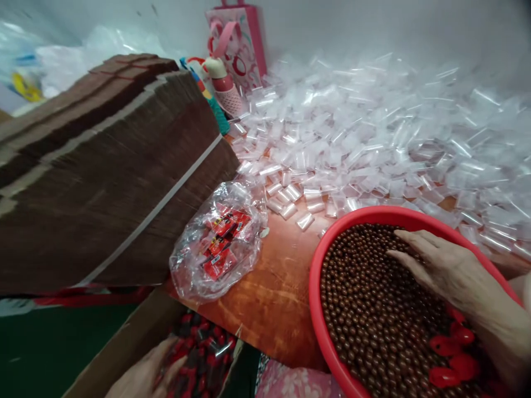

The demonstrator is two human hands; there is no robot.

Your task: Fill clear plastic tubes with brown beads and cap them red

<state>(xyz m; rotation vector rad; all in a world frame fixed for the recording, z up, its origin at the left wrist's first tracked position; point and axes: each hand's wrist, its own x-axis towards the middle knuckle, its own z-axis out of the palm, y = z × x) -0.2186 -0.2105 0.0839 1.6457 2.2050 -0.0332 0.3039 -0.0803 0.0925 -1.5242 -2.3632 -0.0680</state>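
A red basin (317, 282) full of small brown balls (369, 298) stands at the right. My right hand (440, 265) reaches over it, fingers apart, the fingertips at the balls near the far side, nothing visible in them. Several red pieces (450, 354) lie on the balls below my right wrist. At the bottom left, my left hand (145, 367) is over a cardboard box (120, 345), its fingers spread against small red and black packed items (203, 348). Blur softens the left fingertips.
A clear plastic bag (186, 276) with red packets lies on the brown table (274, 298). Many clear plastic tubes (357, 132) are heaped behind. A large strapped brown stack (124, 177) leans at left. A bottle (222, 83) and pink gift bag (243, 50) stand at the back.
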